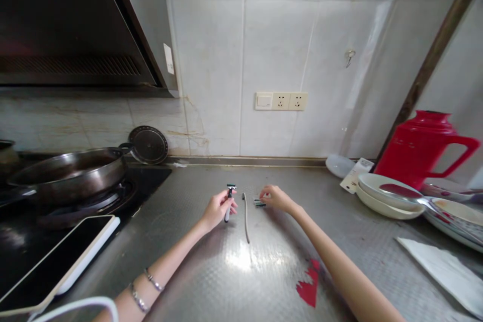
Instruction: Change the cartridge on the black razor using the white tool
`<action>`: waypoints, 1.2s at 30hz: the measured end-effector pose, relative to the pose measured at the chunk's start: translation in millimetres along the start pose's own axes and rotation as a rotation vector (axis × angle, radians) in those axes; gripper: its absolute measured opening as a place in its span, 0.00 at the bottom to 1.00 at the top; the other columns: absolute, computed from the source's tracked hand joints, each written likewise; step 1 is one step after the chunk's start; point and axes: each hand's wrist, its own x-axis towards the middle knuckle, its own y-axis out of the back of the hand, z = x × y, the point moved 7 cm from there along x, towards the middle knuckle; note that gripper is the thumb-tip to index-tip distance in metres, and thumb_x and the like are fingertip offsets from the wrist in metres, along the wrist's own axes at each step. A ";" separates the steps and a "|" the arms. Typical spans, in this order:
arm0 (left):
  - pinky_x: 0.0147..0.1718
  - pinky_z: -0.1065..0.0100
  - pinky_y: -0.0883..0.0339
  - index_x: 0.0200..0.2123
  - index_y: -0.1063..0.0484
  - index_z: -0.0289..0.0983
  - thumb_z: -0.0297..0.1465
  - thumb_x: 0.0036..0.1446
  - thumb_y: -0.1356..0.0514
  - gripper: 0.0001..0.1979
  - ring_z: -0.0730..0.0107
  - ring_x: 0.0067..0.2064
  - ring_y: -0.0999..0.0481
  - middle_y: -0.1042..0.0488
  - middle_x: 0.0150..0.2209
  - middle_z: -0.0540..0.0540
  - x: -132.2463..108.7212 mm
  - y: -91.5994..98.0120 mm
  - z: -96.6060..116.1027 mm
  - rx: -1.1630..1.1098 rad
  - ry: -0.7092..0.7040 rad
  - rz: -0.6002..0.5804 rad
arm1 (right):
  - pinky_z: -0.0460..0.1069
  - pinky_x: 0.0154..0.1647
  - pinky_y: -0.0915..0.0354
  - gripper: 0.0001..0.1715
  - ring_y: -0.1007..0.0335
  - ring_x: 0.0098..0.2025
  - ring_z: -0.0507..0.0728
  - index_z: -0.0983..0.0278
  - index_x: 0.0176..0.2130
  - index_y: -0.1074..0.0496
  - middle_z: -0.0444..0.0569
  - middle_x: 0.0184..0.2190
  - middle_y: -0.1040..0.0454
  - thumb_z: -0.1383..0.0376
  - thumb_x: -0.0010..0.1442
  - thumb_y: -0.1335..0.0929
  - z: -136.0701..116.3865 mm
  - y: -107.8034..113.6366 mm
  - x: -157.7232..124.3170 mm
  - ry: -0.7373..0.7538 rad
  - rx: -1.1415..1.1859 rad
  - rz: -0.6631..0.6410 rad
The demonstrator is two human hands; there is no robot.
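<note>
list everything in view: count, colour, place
razor: 1, black-white, left hand
thin stick: 1, whitish, on counter
pieces: count unclear, greenish, at right hand
scrap: 1, red, front
counter: 1, grey, centre
phone: 1, black, left
cable: 1, white, bottom left
stove: 1, black, left
pan: 1, silver, on stove
wall: 1, pale, behind
disc: 1, dark, by wall
hood: 1, dark, top left
switch panel: 1, cream, wall
hook: 1, silver, wall
dish: 1, white, right
card: 1, white, by dish
jug: 1, red, right
bowls: several, whitish, right
sheet: 1, white, right
bracelets: 2, silver, left forearm
left hand: 1, centre
right hand: 1, centre
</note>
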 end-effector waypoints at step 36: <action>0.26 0.67 0.31 0.45 0.35 0.32 0.37 0.53 0.44 0.18 0.69 0.25 0.25 0.27 0.26 0.48 -0.5 0.5 2.1 -0.034 0.027 0.013 | 0.46 0.18 0.29 0.18 0.29 0.23 0.52 0.67 0.35 0.24 0.49 0.28 0.24 0.57 0.48 0.30 -52.5 50.1 1.9 0.042 0.602 0.298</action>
